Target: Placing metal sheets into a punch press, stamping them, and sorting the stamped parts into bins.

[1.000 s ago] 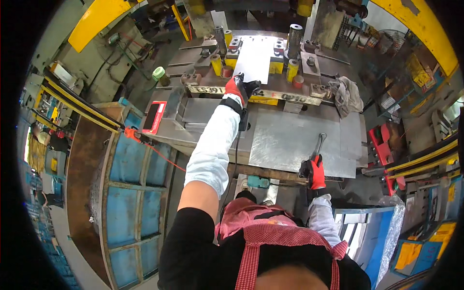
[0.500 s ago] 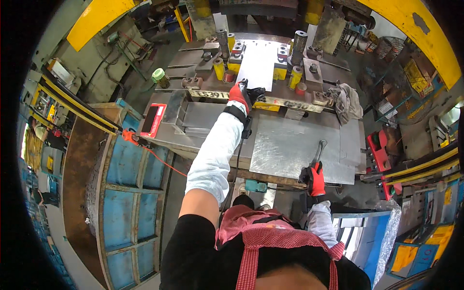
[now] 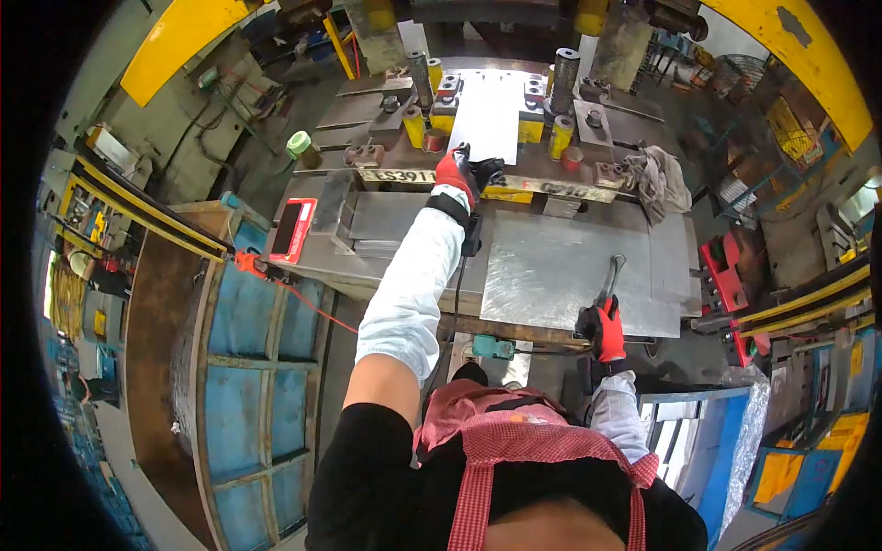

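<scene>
My left hand [image 3: 467,174], in a red and black glove, is at the near left corner of a bright, flat metal sheet [image 3: 487,119]. Its fingers appear closed on the sheet's near edge, though the undersides are hidden. The sheet lies between yellow and dark posts on the die [image 3: 386,176]. Lower right, my right hand [image 3: 603,332], gloved alike, is wrapped round a slim metal tool with a rounded loop end [image 3: 613,275]. That tool points away from me, over a wide, scuffed metal plate [image 3: 542,266] on the bench.
Stacked grey sheets [image 3: 390,220] are left of the plate, beside a red-framed card [image 3: 294,230]. A crumpled rag [image 3: 660,184] hangs at the die's right end. A green-capped bottle [image 3: 301,147] stands at the left. A blue-panelled bin [image 3: 241,395] is lower left.
The view has shifted slightly. My left hand stays at the sheet's near corner, and my right hand keeps hold of the looped tool with little movement.
</scene>
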